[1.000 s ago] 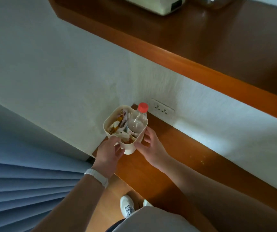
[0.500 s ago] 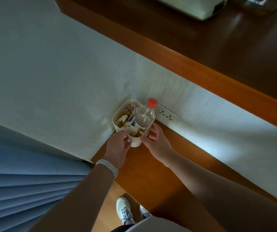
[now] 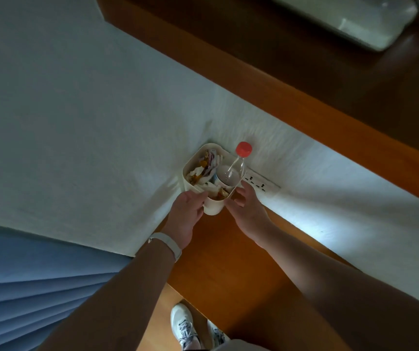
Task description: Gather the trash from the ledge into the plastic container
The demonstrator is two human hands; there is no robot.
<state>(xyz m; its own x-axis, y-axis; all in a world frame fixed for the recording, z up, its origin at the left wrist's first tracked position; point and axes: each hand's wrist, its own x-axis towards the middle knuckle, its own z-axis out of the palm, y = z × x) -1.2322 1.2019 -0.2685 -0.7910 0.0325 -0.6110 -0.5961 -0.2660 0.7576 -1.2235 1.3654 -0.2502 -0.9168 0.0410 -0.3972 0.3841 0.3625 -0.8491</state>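
Observation:
A cream plastic container [image 3: 213, 209] stands in the corner of the low wooden ledge [image 3: 228, 262], pushed against the white wall. It is full of crumpled wrappers and paper scraps [image 3: 202, 171]. A clear bottle with a red cap [image 3: 243, 149] leans inside it on the right side. My left hand [image 3: 186, 215] grips the container's near left side. My right hand [image 3: 245, 205] holds its near right edge, fingers curled on the rim.
A wall socket [image 3: 260, 182] sits just right of the container. A higher wooden shelf [image 3: 304, 102] runs above, with a pale bag-like object [image 3: 355, 19] on it. Blue pleated curtain [image 3: 39, 287] hangs at the left. My shoes [image 3: 185, 325] stand on the floor below.
Both hands have carried the container farther back along the ledge, into the corner against the wall beside the socket.

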